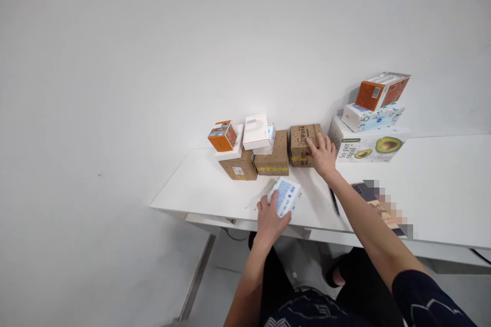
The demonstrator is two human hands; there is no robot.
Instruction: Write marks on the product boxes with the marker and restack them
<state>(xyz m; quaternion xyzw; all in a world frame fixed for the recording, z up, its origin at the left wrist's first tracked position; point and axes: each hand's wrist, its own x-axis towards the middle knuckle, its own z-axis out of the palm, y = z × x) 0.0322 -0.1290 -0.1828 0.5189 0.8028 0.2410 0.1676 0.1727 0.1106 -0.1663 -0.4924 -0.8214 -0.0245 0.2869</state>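
A small blue-and-white tissue pack (286, 195) lies slanted near the table's front edge. My left hand (268, 220) grips its near left side, the thumb and fingers on different sides. My right hand (324, 156) rests, fingers spread, on the right side of a brown cardboard box (301, 135) with dark print. Left of it stands another brown box (282, 156), bearing a white pack and a flat white box (255, 130). Farther left, a third brown box (233, 167) carries a white box (236, 149) with a small orange box (222, 137) on top.
At the right, a white box with avocado pictures (368, 145) supports a blue-and-white pack (374, 116) and an orange box (383, 91). A black pen (334, 202) and a dark printed item (378, 207), partly blurred, lie on the white table (448, 189). The wall rises behind.
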